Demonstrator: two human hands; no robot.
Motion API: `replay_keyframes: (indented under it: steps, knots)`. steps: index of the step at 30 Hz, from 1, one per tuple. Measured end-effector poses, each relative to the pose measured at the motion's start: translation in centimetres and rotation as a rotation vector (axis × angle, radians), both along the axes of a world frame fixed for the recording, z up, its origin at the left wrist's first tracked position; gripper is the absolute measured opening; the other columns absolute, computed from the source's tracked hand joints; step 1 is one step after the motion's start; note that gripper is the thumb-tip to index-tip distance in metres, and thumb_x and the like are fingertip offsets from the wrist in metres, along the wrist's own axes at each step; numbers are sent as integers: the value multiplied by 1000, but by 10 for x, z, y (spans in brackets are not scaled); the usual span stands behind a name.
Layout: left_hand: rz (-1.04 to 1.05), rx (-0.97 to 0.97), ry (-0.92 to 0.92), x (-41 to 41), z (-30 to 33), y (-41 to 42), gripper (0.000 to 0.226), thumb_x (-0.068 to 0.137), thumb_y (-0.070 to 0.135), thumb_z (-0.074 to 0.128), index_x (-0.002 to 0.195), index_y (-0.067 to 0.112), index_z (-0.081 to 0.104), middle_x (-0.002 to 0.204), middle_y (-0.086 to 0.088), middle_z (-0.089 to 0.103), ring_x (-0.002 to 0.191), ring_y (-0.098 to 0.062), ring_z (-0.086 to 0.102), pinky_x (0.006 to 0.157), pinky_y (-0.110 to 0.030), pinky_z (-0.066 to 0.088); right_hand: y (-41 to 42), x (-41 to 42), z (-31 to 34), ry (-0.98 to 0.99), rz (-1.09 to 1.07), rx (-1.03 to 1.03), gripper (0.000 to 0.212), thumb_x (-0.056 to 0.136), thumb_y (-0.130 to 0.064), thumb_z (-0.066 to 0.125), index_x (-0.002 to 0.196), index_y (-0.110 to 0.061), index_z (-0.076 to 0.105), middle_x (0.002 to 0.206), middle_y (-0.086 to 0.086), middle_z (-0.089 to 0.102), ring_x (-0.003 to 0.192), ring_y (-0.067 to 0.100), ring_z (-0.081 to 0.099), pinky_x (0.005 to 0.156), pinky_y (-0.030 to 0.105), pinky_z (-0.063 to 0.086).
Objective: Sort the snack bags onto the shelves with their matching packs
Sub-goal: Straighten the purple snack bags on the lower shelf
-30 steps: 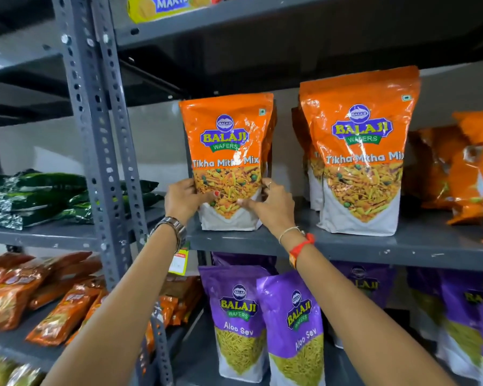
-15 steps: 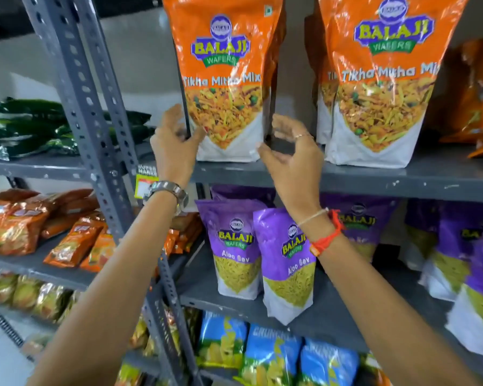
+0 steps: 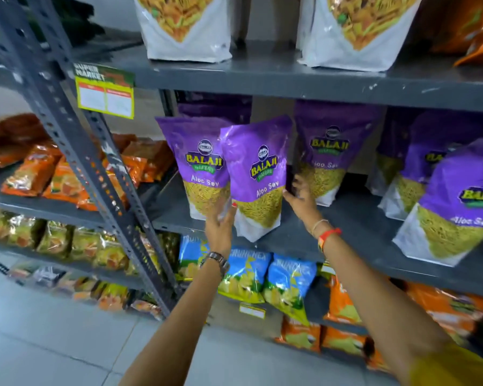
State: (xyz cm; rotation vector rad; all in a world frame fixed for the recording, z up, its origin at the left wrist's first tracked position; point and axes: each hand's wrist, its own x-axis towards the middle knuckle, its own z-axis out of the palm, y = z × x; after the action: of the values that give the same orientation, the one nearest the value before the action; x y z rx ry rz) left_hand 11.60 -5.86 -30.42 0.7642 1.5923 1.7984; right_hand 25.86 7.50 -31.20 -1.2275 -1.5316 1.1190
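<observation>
A: Two hands on one item, a purple Aloo Sev pouch, tilted, front of the middle shelf.
B: Grip?
A: Left hand spread open, fingers against the pouch's lower left face. Right hand open, fingers at its right edge; firm hold cannot be told.
B: Neighbours?
A: Matching pouch just left, overlapped; another right, further back. Orange-and-white bags on the shelf above; blue packs below.
</observation>
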Motion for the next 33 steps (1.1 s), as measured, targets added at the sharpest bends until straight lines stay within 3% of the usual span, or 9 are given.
replay_keyframes:
  steps: [2, 5, 12, 14, 16, 21, 24, 27, 33]
  knots:
    - [-104, -20, -105, 13, -10, 4, 40, 88, 20, 55, 128, 20, 47, 140, -15, 47, 129, -32, 42, 106, -61, 33, 0, -3, 3, 47, 109, -129, 63, 90, -3, 53, 143, -9, 21, 150, 15, 36, 133, 27, 38, 109, 41, 36]
    - [-170, -28, -155, 23, -14, 7, 47, 91, 25, 49, 135, 31, 33, 152, -3, 30, 137, -23, 32, 108, -59, 33, -8, -6, 8, 98, 213, -249, 58, 93, -5, 48, 144, -11, 20, 134, 0, 45, 117, 13, 40, 77, 18, 39]
    - [-127, -63, -139, 21, -19, 21, 50, 91, 24, 48, 138, 22, 32, 152, -8, 30, 136, -27, 33, 101, -54, 40, -10, 5, 9, 61, 211, -190, 45, 84, -14, 66, 124, -15, 45, 113, 6, 58, 103, 17, 54, 69, 25, 47]
    - [-178, -49, -132, 21, -20, 24, 46, 92, 25, 47, 136, 24, 34, 147, -8, 37, 132, -27, 39, 97, -54, 44, -11, 11, 9, 94, 176, -151, 34, 80, -11, 70, 108, -19, 53, 107, 8, 61, 93, 15, 59, 71, 27, 49]
    - [-193, -36, -121, 18, -15, 24, 42, 93, 21, 45, 134, 23, 36, 131, -1, 49, 117, -21, 49, 81, -39, 51, -15, 14, 10, 123, 158, -101, 30, 78, -10, 72, 100, -21, 56, 99, 6, 65, 86, 12, 61, 75, 32, 53]
    - [-251, -25, -32, 13, 3, 42, 37, 94, 16, 42, 131, 15, 36, 94, 9, 57, 87, -4, 55, 54, -13, 54, -18, 26, 15, 124, 30, -62, 32, 61, -37, 83, 86, -30, 64, 94, -4, 70, 104, 28, 65, 90, 52, 55]
    - [-512, -82, 7, 70, 7, 81, 37, 94, 15, 42, 131, 14, 36, 93, 8, 58, 82, -2, 57, 56, -23, 55, -18, 96, 12, 168, -270, -54, 28, 59, -39, 84, 80, -33, 67, 95, 4, 74, 97, 25, 69, 84, 55, 57]
    - [-535, -87, 18, 82, 12, 84, 38, 93, 17, 43, 131, 13, 36, 111, -4, 53, 98, -17, 54, 66, -31, 49, -26, 107, 8, 163, -311, -31, 23, 65, -28, 83, 80, -30, 66, 87, 7, 72, 86, 24, 69, 79, 55, 59]
    - [-564, -133, -21, 82, -1, 89, 39, 94, 18, 43, 131, 12, 34, 127, -5, 45, 110, -22, 47, 81, -47, 47, -33, 104, 6, 131, -359, -20, 27, 67, -22, 82, 89, -16, 67, 74, -6, 67, 68, 9, 64, 72, 44, 59]
